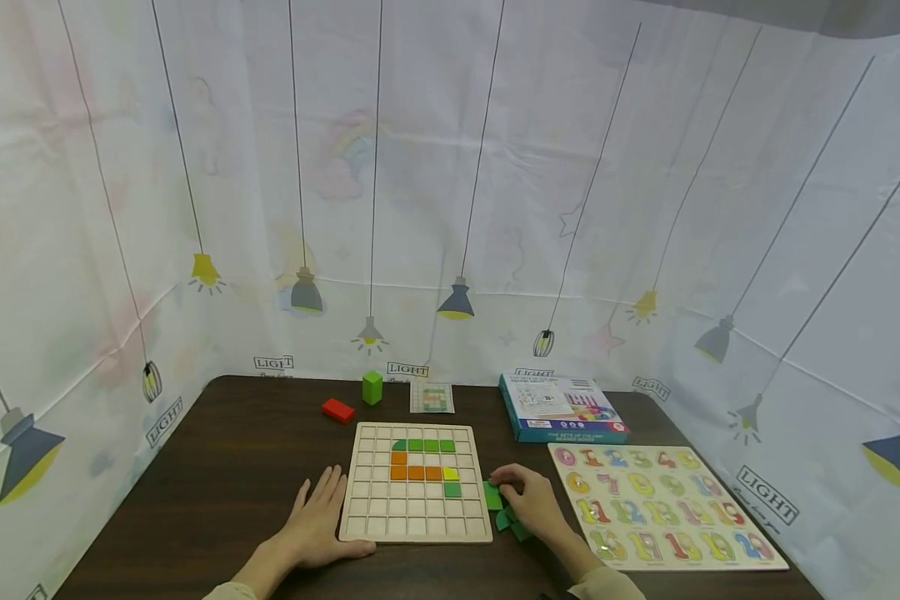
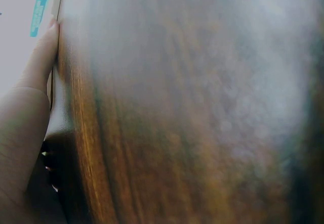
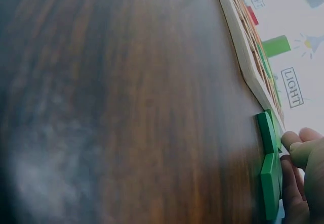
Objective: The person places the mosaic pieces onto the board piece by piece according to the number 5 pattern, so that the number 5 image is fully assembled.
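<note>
**Green tiles at the board's right edge, under the right hand**

On the far left of the table (image 1: 217, 467) lie a red block (image 1: 337, 409) and an upright green block (image 1: 372, 387), well back from the person. The left hand (image 1: 317, 521) lies flat, fingers straight, holding nothing, its thumb side touching the left edge of the grid board (image 1: 416, 525). Green, orange and yellow tiles already fill some upper cells. A small card (image 1: 432, 397) sits behind the board.

Just beside the board's right edge lie loose green tiles (image 1: 494, 497), strung roughly front to back along that edge. The right hand (image 1: 531, 500) covers them, fingers curled, fingertips (image 3: 292, 139) pinching one tile. It is clearly the nearer hand; the open cells lie to its left. Further right are a blue box (image 1: 562, 410) and a number puzzle (image 1: 656, 504).
</note>
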A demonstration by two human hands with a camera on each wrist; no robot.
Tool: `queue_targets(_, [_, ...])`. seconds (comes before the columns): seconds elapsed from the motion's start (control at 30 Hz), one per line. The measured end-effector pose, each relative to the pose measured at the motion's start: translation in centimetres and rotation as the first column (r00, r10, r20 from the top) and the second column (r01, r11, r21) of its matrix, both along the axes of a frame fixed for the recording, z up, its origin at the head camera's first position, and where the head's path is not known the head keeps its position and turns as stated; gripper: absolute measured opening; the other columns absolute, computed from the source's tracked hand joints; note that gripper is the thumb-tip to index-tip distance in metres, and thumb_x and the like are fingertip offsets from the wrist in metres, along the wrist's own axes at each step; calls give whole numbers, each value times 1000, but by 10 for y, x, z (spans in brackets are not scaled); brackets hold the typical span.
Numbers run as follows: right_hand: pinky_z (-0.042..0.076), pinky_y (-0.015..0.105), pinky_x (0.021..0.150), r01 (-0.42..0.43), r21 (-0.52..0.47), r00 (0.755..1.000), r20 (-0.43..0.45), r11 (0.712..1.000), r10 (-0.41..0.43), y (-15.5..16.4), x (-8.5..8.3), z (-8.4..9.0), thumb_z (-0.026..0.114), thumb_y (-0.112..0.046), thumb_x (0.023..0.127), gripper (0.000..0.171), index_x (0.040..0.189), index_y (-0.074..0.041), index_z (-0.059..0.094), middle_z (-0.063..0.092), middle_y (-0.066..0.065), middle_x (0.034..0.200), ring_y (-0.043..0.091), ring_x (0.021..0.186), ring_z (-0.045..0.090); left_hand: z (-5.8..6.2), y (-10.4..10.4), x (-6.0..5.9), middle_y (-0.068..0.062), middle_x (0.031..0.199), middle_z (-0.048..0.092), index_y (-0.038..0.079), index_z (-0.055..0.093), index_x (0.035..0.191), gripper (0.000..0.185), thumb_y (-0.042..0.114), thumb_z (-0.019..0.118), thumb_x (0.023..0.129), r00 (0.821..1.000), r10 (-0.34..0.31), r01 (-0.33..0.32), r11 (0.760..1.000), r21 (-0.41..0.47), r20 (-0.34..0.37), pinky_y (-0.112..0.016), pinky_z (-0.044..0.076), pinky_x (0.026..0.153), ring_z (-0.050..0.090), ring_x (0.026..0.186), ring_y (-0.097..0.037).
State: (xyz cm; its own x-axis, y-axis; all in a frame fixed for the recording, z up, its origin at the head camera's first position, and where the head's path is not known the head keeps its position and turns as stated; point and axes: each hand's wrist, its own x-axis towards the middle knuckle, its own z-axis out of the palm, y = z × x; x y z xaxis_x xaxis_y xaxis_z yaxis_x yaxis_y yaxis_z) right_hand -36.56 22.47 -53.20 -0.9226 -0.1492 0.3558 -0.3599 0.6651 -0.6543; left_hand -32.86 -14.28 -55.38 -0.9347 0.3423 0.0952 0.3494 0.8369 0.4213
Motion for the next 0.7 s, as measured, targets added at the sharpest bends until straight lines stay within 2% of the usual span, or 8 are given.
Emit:
queue_targets(0.23, [51, 33, 78, 8, 26, 1000, 4, 1000, -8, 2, -5, -1, 65, -1, 86, 17, 95, -14, 69, 69, -5, 91, 8, 85, 63, 2, 0, 0, -24, 152, 16, -4, 24, 147, 120, 80, 56, 68, 1000, -7, 7, 1000, 0, 12, -61, 3, 106, 8, 141, -37])
queue_targets(0.7, [52, 29, 71, 7, -33, 1000, -7, 999, -7, -2, -9, -5, 71, 3, 80, 20, 96, -8, 66, 68, 3, 90, 13, 80, 62, 3, 1, 2, -24, 153, 16, -3, 25, 147, 119, 80, 57, 68, 1000, 3, -3, 1000, 1, 2, -60, 3, 106, 8, 141, -37])
